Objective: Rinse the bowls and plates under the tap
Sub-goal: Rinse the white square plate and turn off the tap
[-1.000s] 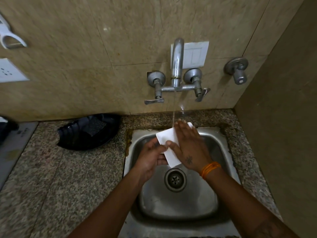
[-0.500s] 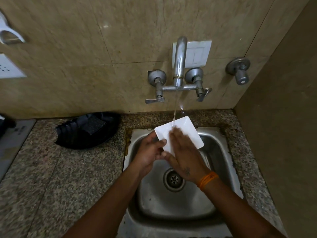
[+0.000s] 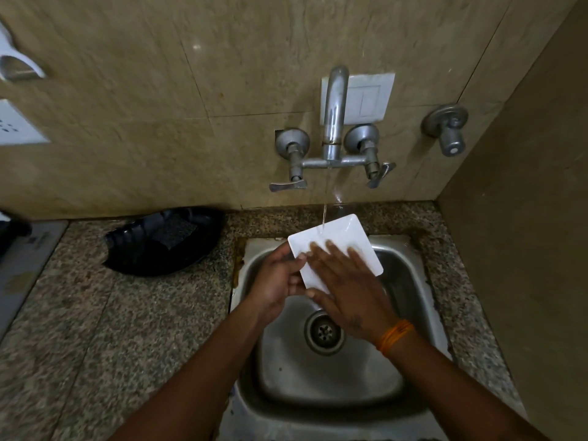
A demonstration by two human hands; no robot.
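A white square plate [image 3: 343,235] is held over the steel sink [image 3: 410,291], under a thin stream of water from the wall tap [image 3: 334,116]. My left hand [image 3: 278,281] grips the plate's left edge, thumb on top near the corner. My right hand [image 3: 346,284] lies flat on the plate's face with straight, spread fingers and covers its near part. An orange thread band sits on my right wrist.
A black plastic tray [image 3: 159,243] with a dark scrub pad lies on the granite counter [image 3: 111,329] left of the sink. Two lever handles flank the tap, and a separate valve [image 3: 447,128] sticks out of the wall at right. A side wall stands close on the right.
The plate has come up and turned flatter under the stream, showing more of its face. My right hand slid back along it towards me, fingers now spread.
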